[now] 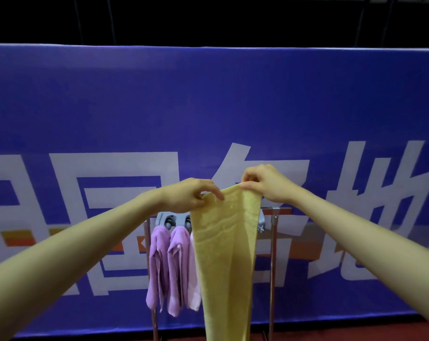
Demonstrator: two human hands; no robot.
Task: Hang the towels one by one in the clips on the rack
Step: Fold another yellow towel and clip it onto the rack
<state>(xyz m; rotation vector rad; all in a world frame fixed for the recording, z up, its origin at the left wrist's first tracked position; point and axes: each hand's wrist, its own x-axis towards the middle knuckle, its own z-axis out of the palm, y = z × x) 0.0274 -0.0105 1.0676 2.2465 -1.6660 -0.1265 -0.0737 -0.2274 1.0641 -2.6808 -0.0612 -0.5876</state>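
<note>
You held the yellow towel by its top edge, left hand and right hand both pinching it; it hung lengthwise (straight down) before the rack, whose clips lay just below your hands.

Long yellow terry-cloth towel: soft matt cloth, fine looped nap, faint woven bands.
Two lilac microfibre cloth towels: matt, fuzzy.
Pale pink cloth towel: matt, soft.
Grey plastic clip bar: smooth, slight sheen.
Slim chrome metal rack: polished, glossy.
Blue printed backdrop banner: smooth, low sheen.
</note>
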